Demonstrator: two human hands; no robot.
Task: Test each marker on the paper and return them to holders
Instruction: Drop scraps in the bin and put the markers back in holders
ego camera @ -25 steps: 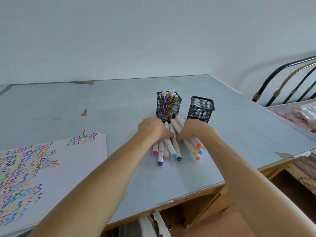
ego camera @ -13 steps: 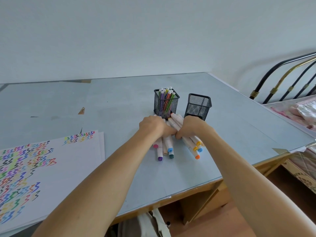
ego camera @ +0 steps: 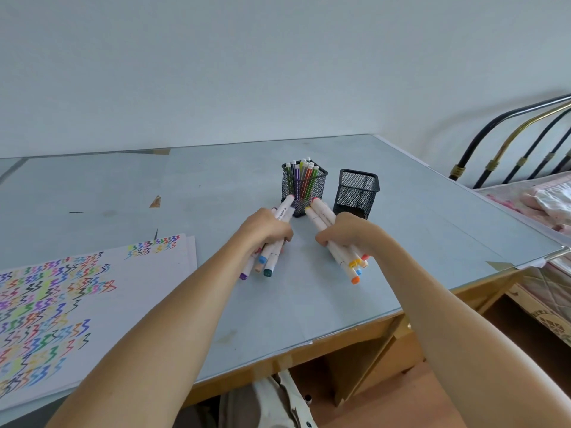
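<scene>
Where the two forearms reach in from the near edge, each ends in a fist wrapped round its own bundle of markers. Nearest on the left lies the paper [ego camera: 92,304], a white sheet flat on the table [ego camera: 432,230], covered with rows of small zigzag strokes in many colours. The left hand [ego camera: 265,230] grips the left bundle of markers [ego camera: 265,261], fingers curled round thick white barrels whose near end caps show purple, blue, pale peach and dark teal; one barrel sticks out beyond the knuckles with a pink tip and small print along its side. The right hand [ego camera: 346,231] grips the right bundle of markers [ego camera: 349,264], also white-barrelled, its near caps orange, yellow and blue, its far ends tipped yellow and red. Both bundles slant, near ends low toward the table; whether they touch it I cannot tell. Just beyond the hands stand two black mesh holders, upright and near each other. The left holder [ego camera: 304,193] is packed with slim pens, white caps up, bodies green, purple and orange. The right holder [ego camera: 357,193] shows no contents through its mesh.
</scene>
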